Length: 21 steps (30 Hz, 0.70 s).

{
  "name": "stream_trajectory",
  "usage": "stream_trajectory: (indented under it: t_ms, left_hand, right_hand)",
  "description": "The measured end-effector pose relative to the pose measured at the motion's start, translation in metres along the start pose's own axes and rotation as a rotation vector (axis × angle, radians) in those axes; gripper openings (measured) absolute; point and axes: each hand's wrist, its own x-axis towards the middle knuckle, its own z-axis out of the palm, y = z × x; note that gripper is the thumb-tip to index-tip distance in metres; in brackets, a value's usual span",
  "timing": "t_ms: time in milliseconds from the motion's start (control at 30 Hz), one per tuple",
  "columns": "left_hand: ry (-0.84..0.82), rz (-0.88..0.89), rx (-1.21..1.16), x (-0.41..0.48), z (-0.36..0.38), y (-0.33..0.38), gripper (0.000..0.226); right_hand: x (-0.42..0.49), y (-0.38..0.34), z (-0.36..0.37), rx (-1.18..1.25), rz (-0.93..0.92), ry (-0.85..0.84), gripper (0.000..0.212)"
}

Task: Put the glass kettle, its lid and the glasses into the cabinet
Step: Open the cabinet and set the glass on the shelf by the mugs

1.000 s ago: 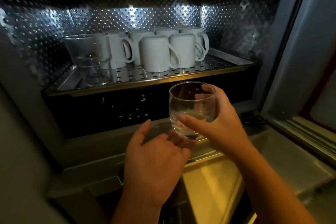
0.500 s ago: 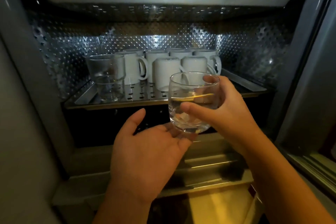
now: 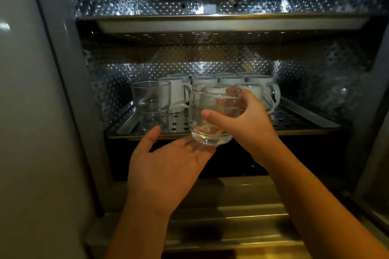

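Only one view is given, taken from the person's head and aimed forward into the dimpled shiny-metal cabinet (image 3: 315, 82) at close range. The perforated steel lower tray (image 3: 305, 124) is seen slightly from above, the flat metal upper tray (image 3: 210, 24) from beneath. The left hand (image 3: 166, 166) and the right hand (image 3: 248, 126), gripping a round clear glass (image 3: 207, 111), are framed centrally.

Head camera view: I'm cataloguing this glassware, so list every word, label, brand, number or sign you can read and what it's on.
None: no text can be read anywhere in this view.
The rounded clear glass in the right hand, the straight-sided clear glass, the white ceramic mugs, the perforated metal tray and the dimpled metal cabinet wall show no legible markings.
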Motion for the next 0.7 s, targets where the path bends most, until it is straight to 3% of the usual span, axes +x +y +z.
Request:
stream_trajectory:
  t_ms: [267,700]
  left_hand:
    - [0.121,0.056,0.094,0.007,-0.006,0.024,0.069]
    - [0.116,-0.005,0.142,0.008,-0.022,0.054,0.067]
  right_hand:
    - [0.022,0.003,0.024,-0.029,-0.007,0.029,0.085]
    - [0.052,0.010,0.047,-0.047,0.015,0.064,0.077]
